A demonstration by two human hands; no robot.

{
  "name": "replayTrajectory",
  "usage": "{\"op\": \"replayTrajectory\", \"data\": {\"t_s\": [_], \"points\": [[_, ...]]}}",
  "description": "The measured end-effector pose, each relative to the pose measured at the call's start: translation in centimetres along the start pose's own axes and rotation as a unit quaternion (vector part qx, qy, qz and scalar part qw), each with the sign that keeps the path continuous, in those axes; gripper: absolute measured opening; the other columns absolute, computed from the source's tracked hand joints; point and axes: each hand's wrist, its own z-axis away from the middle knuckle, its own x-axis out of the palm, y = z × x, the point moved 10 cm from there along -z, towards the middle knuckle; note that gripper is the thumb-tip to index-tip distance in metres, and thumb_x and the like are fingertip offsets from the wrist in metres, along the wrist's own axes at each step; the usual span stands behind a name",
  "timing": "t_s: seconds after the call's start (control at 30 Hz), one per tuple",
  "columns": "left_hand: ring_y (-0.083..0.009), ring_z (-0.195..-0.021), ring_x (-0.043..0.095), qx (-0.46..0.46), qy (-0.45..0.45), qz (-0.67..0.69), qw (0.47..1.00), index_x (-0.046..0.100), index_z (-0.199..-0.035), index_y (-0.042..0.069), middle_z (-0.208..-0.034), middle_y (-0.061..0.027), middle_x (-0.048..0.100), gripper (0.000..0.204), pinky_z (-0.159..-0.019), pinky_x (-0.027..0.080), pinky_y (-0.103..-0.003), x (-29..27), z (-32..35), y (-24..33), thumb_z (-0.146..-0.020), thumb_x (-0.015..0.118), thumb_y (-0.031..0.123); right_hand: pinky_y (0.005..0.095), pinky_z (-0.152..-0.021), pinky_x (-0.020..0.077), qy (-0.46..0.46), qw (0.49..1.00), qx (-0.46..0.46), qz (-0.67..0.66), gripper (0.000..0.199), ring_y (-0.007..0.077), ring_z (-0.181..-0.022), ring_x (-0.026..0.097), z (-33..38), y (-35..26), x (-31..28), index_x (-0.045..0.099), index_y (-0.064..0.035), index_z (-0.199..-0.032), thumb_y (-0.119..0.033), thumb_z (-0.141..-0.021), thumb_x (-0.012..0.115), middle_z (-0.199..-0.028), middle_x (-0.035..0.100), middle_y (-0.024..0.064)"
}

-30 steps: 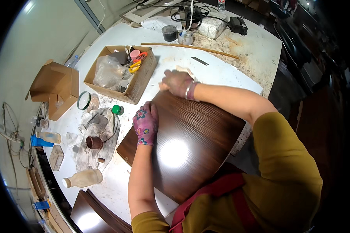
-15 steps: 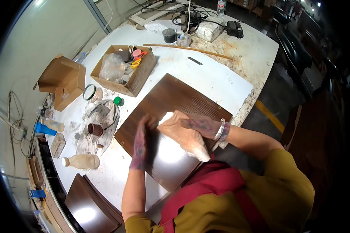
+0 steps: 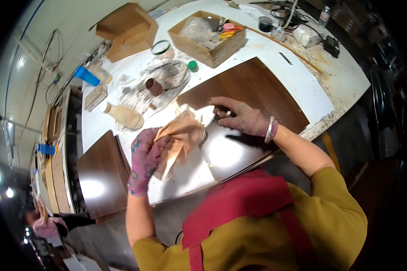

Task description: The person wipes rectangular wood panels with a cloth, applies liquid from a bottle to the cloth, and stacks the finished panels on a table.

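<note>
My left hand [image 3: 145, 156], in a purple patterned glove, is closed on a crumpled peach and white cloth [image 3: 182, 133]. The cloth hangs over the left corner of a dark brown wood-grain panel [image 3: 262, 88], which lies flat on the white table. Above that panel is my right hand [image 3: 246, 118], its index finger and thumb apart and the other fingers partly curled. Nothing shows in its grip. A bracelet circles this wrist, and the hand's shadow falls on the glossy panel beneath.
Left of the panel, a stained rag [image 3: 167, 77] bears a brown cup [image 3: 153, 86], with a cream bottle [image 3: 124, 116] nearby. A cardboard box [image 3: 217, 54] of tools and an open carton [image 3: 133, 34] stand behind. More brown panels [image 3: 101, 176] are stacked at left. Another person [image 3: 47, 223] is far left.
My left hand has moved left and now grips the cloth, which has left the right hand. My right hand has opened over the panel. The whole view has turned toward the left.
</note>
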Motion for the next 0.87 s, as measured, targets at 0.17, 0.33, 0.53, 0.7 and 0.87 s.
{"op": "replayTrajectory", "data": {"t_s": [0.17,0.33,0.53,0.7,0.87], "points": [[-0.0198,-0.081,0.064,-0.070,-0.078,0.147,0.984,0.067,-0.110,0.002,-0.092,-0.0098,0.066,0.027,-0.075,0.051,-0.030,-3.2,-0.8,0.5,-0.086,0.070,0.016,0.0368,-0.098,0.0457,-0.100,0.984,-0.139,0.043,0.064,0.0252,-0.115,0.056,-4.2,-7.0,5.4,0.046,-0.0105,-0.142,-0.016,-0.083,0.069,-0.135,0.055,0.0091],[-0.0268,-0.075,0.064,0.120,-0.078,-0.372,0.917,0.066,-0.110,0.014,-0.084,-0.0096,0.062,0.034,-0.062,0.051,-0.040,-1.7,1.3,9.0,-0.078,0.074,0.022,0.0327,-0.084,0.0491,-0.095,0.960,-0.154,0.212,0.024,0.0231,-0.092,0.062,-5.1,-6.6,8.9,0.064,-0.0037,-0.106,-0.015,-0.085,0.062,-0.097,0.066,0.0077],[-0.0280,-0.098,0.065,0.083,-0.470,-0.079,0.875,0.055,-0.129,0.011,-0.110,-0.0098,0.065,0.048,-0.087,0.053,-0.040,8.2,10.4,9.8,-0.088,0.068,0.032,0.0271,-0.092,0.0506,0.088,0.985,-0.141,-0.048,0.026,0.0145,-0.101,0.063,-7.2,-5.4,1.2,0.058,0.0010,-0.116,-0.014,-0.096,0.053,-0.113,0.066,0.0081],[-0.0305,-0.107,0.061,0.044,0.087,-0.097,0.990,0.057,-0.130,0.008,-0.122,-0.0153,0.059,0.047,-0.090,0.050,-0.041,-2.5,2.2,5.4,-0.086,0.072,0.017,0.0257,-0.086,0.0499,0.041,0.911,-0.016,-0.409,0.024,0.0121,-0.094,0.062,-5.8,-3.7,3.4,0.063,0.0017,-0.112,-0.011,-0.092,0.062,-0.106,0.067,0.0077],[-0.0295,-0.126,0.049,-0.054,-0.009,0.047,0.997,0.060,-0.124,0.010,-0.139,-0.0180,0.048,0.039,-0.109,0.040,-0.040,0.2,0.6,-2.6,-0.086,0.069,0.016,0.0334,-0.096,0.0502,0.019,0.990,-0.110,-0.088,0.041,0.0203,-0.105,0.065,-4.1,-7.1,3.3,0.055,0.0013,-0.127,-0.015,-0.091,0.065,-0.117,0.066,0.0096]]}}
